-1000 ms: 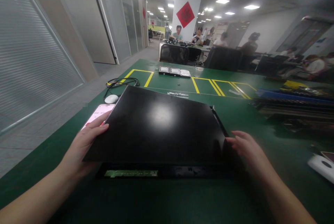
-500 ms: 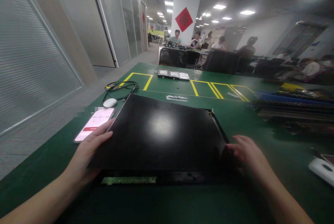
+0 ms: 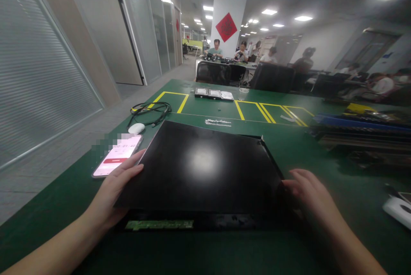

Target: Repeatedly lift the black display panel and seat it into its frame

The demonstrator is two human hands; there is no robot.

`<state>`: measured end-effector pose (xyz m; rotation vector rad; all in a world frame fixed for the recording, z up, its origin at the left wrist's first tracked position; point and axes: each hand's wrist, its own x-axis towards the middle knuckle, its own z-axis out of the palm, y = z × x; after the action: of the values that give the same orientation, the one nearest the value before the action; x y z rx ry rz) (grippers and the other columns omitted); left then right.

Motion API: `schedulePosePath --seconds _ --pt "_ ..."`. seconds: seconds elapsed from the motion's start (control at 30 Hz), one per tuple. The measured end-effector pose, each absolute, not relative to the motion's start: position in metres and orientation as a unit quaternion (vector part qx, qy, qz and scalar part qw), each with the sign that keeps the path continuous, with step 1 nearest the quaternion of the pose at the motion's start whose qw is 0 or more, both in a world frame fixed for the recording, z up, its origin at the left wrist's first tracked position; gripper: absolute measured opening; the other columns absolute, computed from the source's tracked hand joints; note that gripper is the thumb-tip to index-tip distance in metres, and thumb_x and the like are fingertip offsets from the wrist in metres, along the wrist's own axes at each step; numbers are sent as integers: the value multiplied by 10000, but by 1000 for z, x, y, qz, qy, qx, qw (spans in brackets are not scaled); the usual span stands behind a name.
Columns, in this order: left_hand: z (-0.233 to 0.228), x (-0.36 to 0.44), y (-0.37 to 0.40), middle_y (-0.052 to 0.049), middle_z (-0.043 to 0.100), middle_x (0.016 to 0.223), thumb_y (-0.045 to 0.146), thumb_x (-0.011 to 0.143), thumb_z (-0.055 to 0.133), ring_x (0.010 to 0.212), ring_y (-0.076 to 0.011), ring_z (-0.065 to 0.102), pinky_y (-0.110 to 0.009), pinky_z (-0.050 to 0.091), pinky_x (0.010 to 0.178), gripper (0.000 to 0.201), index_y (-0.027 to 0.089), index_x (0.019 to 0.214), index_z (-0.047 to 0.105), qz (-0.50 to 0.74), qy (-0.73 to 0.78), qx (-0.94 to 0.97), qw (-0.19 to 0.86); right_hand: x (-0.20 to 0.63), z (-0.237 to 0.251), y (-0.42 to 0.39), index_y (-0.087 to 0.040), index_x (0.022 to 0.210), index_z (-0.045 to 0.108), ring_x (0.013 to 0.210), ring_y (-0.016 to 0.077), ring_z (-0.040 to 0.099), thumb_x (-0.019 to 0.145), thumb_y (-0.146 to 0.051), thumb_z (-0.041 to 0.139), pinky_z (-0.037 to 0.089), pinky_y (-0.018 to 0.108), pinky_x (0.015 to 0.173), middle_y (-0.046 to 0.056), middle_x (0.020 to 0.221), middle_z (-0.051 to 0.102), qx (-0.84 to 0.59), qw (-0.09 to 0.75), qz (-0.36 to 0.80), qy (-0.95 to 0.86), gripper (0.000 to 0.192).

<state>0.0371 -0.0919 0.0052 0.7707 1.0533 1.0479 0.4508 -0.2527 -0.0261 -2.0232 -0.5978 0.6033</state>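
The glossy black rectangular panel (image 3: 205,168) is held over a shallow black tray-like frame (image 3: 244,222), which is set on the dark green tabletop (image 3: 346,189) right in front of the person. By the left hand (image 3: 117,189), the panel's left edge is pinched, thumb on top and the other fingers partly hidden at the side. By the right hand (image 3: 308,187), the opposite edge is met with fingertips bunched narrow; whether panel or frame is gripped there can't be told (dark on dark, annoyingly).

The edges are a bit mismatched: the panel is sat askew, so the frame's rim is left showing down the right and along the near side, where a narrow green circuit strip (image 3: 159,224) is exposed.

Room's tighter on the left: a phone with a lit pinkish screen (image 3: 118,159) is laid just beside the left hand, with a white oval object (image 3: 136,128) and a loosely coiled black cable (image 3: 152,110) placed beyond it. More space is given on the right, where green surface is seen between the right hand and a rounded white device (image 3: 398,211). Farther back, a blurry stack of dark, blue and yellow parts (image 3: 353,134) is piled.
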Motion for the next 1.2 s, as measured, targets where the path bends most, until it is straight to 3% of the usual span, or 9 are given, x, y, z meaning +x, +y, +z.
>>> schedulePosePath --seconds 0.4,0.7,0.93,1.2 --pt "5 42 -90 -47 829 1015 282 656 869 750 -222 779 -208 538 473 744 241 1360 633 441 492 367 654 450 -32 -255 -252 1119 632 753 253 692 801 -639 546 502 361 612 87 956 772 -835 419 216 -283 508" --pt "-2 38 -83 -22 824 961 309 674 849 698 -211 765 -243 559 546 787 276 1411 576 419 499 367 664 443 -25 -255 -263 1061 638 721 258 712 780 -576 602 514 354 626 47 831 770 -842 384 216 -311 421" --pt "0 40 -84 -8 797 835 290 701 801 581 -187 715 -237 510 476 647 218 1317 620 412 520 376 647 439 -21 -255 -260 1039 658 752 270 723 772 -558 599 526 351 616 59 871 778 -852 355 204 -326 404" --pt "7 43 -89 9 770 826 298 730 789 639 -218 728 -255 511 490 541 237 1240 620 413 520 402 631 440 -25 -256 -277 1019 691 770 271 731 759 -551 632 538 352 613 49 923 791 -850 346 188 -351 382"
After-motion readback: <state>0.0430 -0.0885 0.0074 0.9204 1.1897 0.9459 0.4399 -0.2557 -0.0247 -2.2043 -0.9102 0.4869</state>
